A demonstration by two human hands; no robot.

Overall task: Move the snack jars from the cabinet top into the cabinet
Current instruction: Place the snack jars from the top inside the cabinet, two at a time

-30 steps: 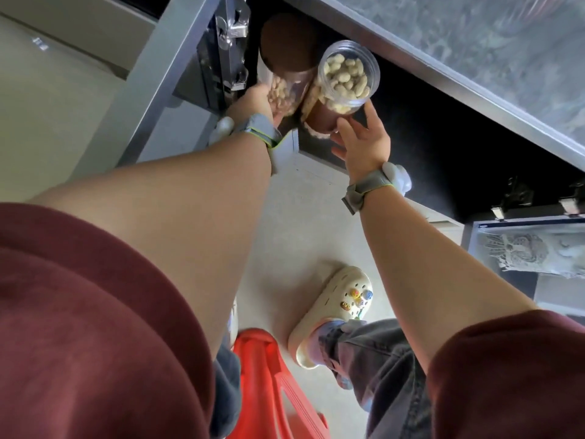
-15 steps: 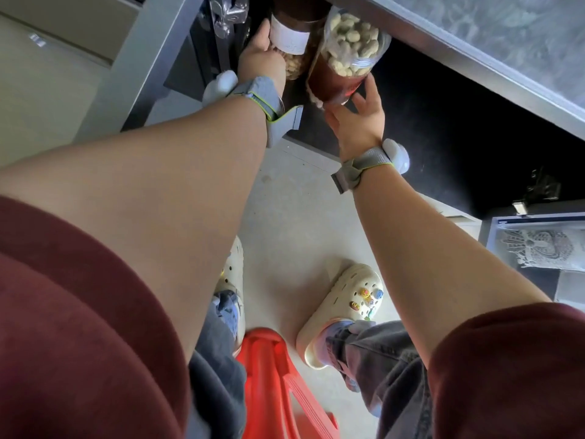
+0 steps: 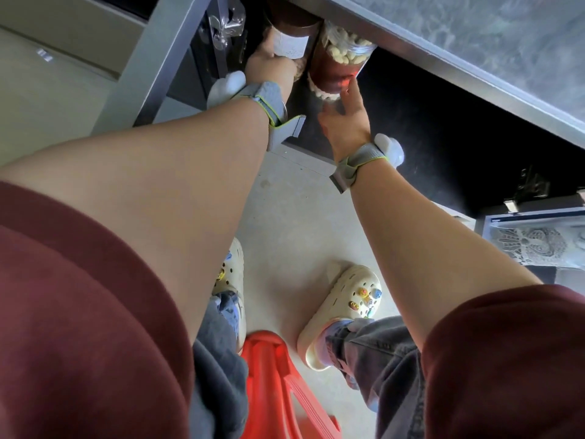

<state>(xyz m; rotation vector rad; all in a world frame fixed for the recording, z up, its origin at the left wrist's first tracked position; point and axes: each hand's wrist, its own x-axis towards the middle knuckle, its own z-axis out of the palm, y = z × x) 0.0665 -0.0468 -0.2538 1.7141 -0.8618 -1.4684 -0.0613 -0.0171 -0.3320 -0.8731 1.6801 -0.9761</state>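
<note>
Two clear snack jars with pale nuts sit side by side inside the dark cabinet opening, just under the marbled cabinet top (image 3: 474,36). My left hand (image 3: 269,64) is wrapped around the left jar (image 3: 289,42), which has a brown lid and a white label. The right jar (image 3: 338,63) has a dark red label and is partly under the top's edge. My right hand (image 3: 346,122) grips its lower end with the fingers spread around it. Both wrists wear grey straps.
The open cabinet door (image 3: 164,58) with its metal hinges (image 3: 226,26) stands left of my left hand. The cabinet interior (image 3: 443,128) is dark to the right. A red plastic stool (image 3: 285,384) is at my feet on the pale floor. A patterned panel (image 3: 538,245) is at far right.
Both hands have carried the jars up and deeper into the cabinet. The right jar has tipped from showing its open-looking end to lying further under the top's edge.
</note>
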